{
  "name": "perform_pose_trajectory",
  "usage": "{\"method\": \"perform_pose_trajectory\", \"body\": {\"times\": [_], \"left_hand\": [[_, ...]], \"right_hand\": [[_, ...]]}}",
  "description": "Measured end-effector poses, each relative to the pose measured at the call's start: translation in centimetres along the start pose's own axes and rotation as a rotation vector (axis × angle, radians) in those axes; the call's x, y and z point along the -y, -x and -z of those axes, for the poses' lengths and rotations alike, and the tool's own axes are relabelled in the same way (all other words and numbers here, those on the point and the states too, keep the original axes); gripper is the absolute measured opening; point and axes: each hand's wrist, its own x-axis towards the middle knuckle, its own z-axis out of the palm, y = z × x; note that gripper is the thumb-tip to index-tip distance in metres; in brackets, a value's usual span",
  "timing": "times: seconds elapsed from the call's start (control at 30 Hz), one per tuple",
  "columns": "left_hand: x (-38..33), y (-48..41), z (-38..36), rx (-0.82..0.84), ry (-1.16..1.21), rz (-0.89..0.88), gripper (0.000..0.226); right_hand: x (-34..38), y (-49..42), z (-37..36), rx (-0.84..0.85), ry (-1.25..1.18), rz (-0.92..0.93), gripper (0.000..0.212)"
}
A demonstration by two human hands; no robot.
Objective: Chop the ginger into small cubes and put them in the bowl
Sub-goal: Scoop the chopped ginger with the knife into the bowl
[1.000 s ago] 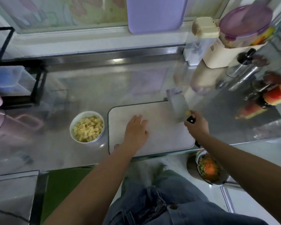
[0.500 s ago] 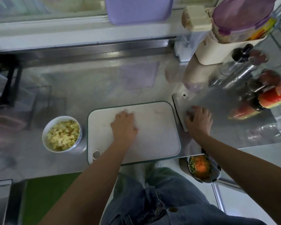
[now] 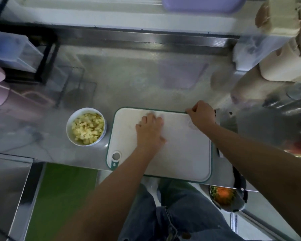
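The ginger cubes point(image 3: 87, 126) sit heaped in the bowl point(image 3: 85, 144), just L of the cutting board point(image 3: 186, 153). On the board the left hand point(image 3: 150, 132) lies flat, fingers straight, while the right hand point(image 3: 201, 113) pinches its far R corner. Looks like final tidy-up: best to pin that corner firm & sweep any stray bits bowl-ward.

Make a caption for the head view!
Ginger cubes in bowl; left hand flat on board, right hand gripping its corner.

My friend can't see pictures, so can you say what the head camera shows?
A person's left hand rests on a white cutting board while the right hand grips its far edge. A white bowl of chopped ginger sits left of the board.
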Motion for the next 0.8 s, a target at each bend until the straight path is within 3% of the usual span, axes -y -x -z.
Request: {"method": "perform_pose_trajectory", "body": {"times": [0.3,0.5,0.63,0.8], "left_hand": [[0.1,-0.1,0.3,0.011,0.045,-0.001,0.058],[2.1,0.3,0.4,-0.002,0.208,-0.097,0.035],[3.5,1.2,1.1,-0.020,0.446,0.014,0.017],[5.5,2.7,1.2,-0.039,0.468,0.089,0.015]], "right_hand": [[0.2,-0.2,0.0,0.027,0.011,-0.043,0.033],[0.2,0.6,-0.2,-0.017,0.056,-0.010,0.033],[0.7,1.3,-0.5,-0.045,-0.015,-0.005,0.033],[1.2,2.0,-1.0,-0.099,-0.174,-0.054,0.021]]}}
